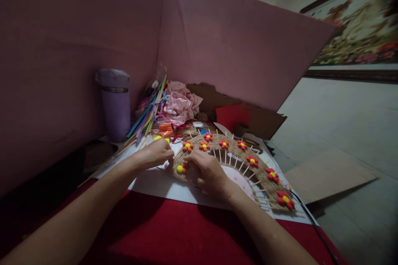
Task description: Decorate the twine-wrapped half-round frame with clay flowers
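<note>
A curved twine-wrapped band (262, 165) with thin sticks poking out lies on white paper, several red and orange clay flowers with yellow centres along it. Near its left end sits a yellow ball (180, 169) with orange pieces beside it. My right hand (207, 172) rests over the band there, fingers bent by the orange pieces; whatever its fingertips may hold is hidden. My left hand (161, 152) is just left of the band, its fingers pressed together, and what they hold is too small to name. Beyond the left hand are yellow clay (158, 137) and orange clay (166, 128).
A purple tumbler (116, 112) stands at the left. Colourful pipe cleaners (149, 109), crumpled pink fabric (180, 101), a red sheet (231, 116) and cardboard (264, 122) lie behind the band. A black cable (311, 217) runs down the right edge. Red cloth (161, 232) covers the front.
</note>
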A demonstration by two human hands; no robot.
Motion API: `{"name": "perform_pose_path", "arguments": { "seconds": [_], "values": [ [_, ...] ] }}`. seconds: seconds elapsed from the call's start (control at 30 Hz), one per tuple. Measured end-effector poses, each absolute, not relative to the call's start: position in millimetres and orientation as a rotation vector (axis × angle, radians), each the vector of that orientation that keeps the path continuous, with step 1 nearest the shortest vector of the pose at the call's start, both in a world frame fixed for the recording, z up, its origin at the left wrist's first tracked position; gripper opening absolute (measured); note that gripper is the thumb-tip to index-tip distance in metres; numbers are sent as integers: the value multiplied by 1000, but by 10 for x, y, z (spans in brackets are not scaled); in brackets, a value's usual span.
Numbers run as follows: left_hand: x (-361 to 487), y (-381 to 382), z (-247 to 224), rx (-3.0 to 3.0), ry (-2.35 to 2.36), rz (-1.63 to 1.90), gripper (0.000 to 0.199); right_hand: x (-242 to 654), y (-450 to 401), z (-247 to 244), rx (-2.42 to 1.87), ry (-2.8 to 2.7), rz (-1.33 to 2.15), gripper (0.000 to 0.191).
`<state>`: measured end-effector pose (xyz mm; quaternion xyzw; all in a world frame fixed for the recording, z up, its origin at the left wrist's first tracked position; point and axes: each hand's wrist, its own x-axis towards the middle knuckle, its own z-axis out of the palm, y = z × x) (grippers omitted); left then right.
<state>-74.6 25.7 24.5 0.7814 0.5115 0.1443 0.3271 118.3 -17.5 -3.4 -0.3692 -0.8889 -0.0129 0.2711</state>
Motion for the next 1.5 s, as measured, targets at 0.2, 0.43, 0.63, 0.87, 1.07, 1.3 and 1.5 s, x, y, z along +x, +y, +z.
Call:
{"name": "perform_pose_path", "arguments": {
  "seconds": [0.2,0.43,0.63,0.87,1.07,1.3,1.5],
  "values": [
    [-748,268,245,2032,1328,399,24,1250,-204,-60,-993,-2338,-156,28],
    [-743,258,250,2014,1321,389,24,1219,-227,-91,-905,-2400,-385,23],
    [-766,277,222,2027,1305,420,27,1237,-225,-92,-843,-2358,-475,23],
    [-756,253,209,2019,1262,360,33,1256,-213,-106,-828,-2389,-509,24],
    [-717,272,176,1928,1340,361,22,1265,-206,-137,-800,-2422,-521,25],
    [-703,253,190,1843,1327,405,22,1263,-216,-112,-842,-2400,-434,29],
    [-712,235,222,1820,1301,402,21,1316,-209,-102,-880,-2295,-334,31]
  ]
}}
